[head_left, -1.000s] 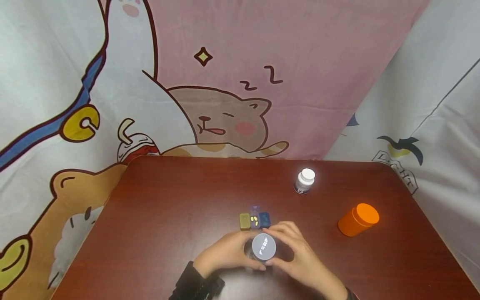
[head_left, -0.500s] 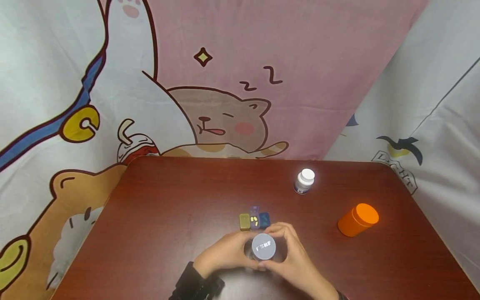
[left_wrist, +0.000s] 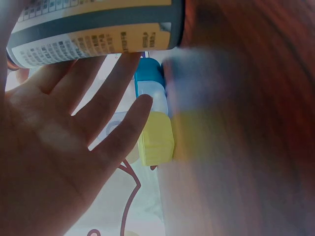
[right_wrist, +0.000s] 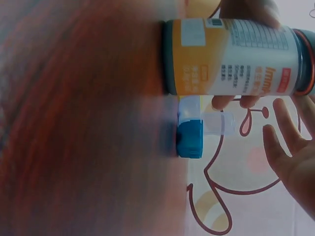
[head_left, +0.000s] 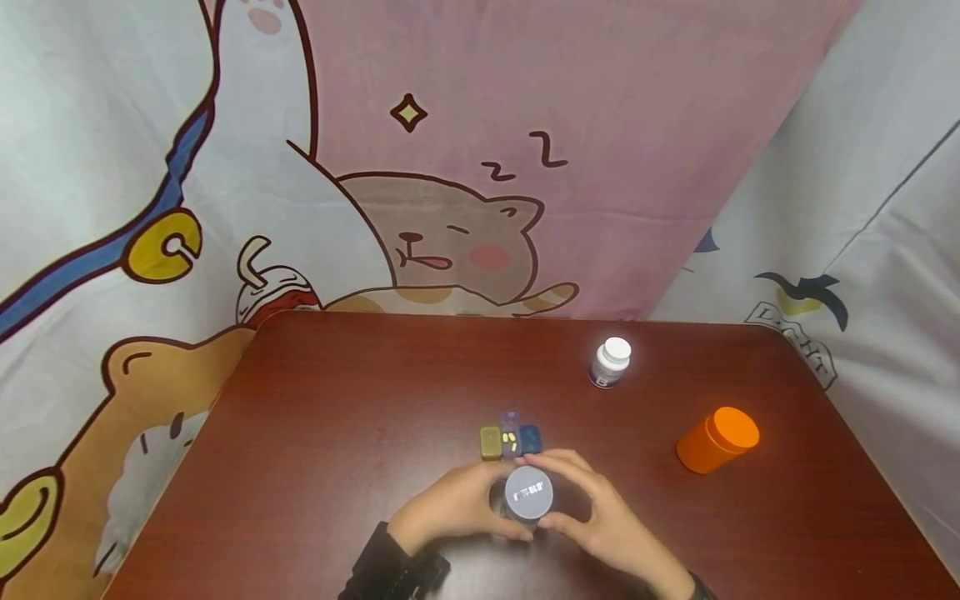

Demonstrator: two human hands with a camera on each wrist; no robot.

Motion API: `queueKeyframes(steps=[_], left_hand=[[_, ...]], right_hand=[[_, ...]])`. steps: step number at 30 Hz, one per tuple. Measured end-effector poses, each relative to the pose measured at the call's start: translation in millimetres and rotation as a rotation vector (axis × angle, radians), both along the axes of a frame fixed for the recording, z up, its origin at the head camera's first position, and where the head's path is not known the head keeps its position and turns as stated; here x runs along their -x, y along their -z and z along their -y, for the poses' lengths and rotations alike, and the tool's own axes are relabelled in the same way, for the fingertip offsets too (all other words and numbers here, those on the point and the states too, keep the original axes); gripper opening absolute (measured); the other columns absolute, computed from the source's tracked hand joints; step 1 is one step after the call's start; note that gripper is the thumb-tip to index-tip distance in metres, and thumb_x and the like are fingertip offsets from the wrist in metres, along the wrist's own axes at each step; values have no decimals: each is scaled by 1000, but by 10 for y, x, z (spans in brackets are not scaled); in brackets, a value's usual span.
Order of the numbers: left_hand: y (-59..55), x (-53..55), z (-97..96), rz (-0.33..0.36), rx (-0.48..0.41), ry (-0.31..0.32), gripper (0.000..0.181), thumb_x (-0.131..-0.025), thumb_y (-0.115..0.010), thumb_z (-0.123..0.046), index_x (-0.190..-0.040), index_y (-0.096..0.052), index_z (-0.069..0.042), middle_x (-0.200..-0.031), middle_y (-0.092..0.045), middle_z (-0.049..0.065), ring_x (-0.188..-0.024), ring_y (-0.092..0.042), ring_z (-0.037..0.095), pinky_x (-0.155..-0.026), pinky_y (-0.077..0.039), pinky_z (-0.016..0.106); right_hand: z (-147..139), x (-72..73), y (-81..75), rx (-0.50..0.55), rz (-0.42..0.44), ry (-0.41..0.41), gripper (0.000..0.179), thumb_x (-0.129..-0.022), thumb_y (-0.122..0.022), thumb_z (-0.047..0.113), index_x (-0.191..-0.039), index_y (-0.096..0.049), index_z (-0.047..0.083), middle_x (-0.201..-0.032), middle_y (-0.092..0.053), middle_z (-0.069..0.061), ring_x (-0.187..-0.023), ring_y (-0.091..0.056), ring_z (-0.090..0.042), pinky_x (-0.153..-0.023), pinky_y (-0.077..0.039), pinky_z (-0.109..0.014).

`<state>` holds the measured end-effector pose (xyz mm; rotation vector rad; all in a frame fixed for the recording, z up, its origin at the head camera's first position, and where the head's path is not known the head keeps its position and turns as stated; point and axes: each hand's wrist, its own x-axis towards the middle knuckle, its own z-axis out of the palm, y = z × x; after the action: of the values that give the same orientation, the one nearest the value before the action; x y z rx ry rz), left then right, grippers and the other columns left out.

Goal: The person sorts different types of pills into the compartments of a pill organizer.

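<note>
A pill bottle with an orange-and-white label stands upright in front of the person, its grey cap facing up. The left hand grips the bottle's body from the left. From the right, the right hand holds the cap, fingers at its far side and thumb at its near side. Just beyond the hands sits a small pill box with a yellow compartment, a purple compartment and a blue compartment. The purple lid is raised, and several yellow pills lie inside.
A white bottle stands toward the back right of the brown table. Farther right is an orange jar with an orange lid. A patterned cloth hangs behind the table.
The lettering on the cap has turned clockwise. The right hand's fingers and thumb drew inward round the cap, then shifted back outward. The left hand stays put on the bottle.
</note>
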<state>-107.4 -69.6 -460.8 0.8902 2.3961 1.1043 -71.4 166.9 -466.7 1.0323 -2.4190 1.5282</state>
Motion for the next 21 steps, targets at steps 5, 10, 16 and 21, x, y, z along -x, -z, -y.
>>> queueKeyframes(steps=[5,10,16,21], left_hand=[[-11,-1,-7,5,-9,2,68,-75,-95,-36,-136,-68,-25,-127,-71,-15,-116,-63,1,-103,-52,28],[5,4,-16,4,-9,7,66,-75,-94,-36,-135,-68,-27,-126,-72,-15,-115,-63,1,-102,-51,28],[22,3,-23,-26,-4,24,66,-78,-93,-35,-138,-67,-25,-129,-72,-12,-117,-64,3,-104,-51,28],[16,15,-27,-24,15,35,63,-79,-92,-30,-137,-68,-24,-132,-72,-11,-120,-64,5,-105,-51,30]], right_hand=[[3,9,-16,4,-51,17,71,-81,-87,7,-146,-59,10,-135,-65,-4,-125,-57,-11,-111,-42,-21],[59,-22,-16,-47,-139,77,75,-77,-90,13,-145,-60,11,-132,-66,-3,-124,-55,-12,-111,-41,-21],[139,-74,-38,-70,-167,207,75,-63,-97,13,-131,-66,16,-126,-66,-3,-120,-54,-13,-109,-39,-15],[248,-140,-16,-121,-158,309,74,-59,-101,18,-117,-57,9,-128,-62,-7,-120,-57,-16,-111,-33,-6]])
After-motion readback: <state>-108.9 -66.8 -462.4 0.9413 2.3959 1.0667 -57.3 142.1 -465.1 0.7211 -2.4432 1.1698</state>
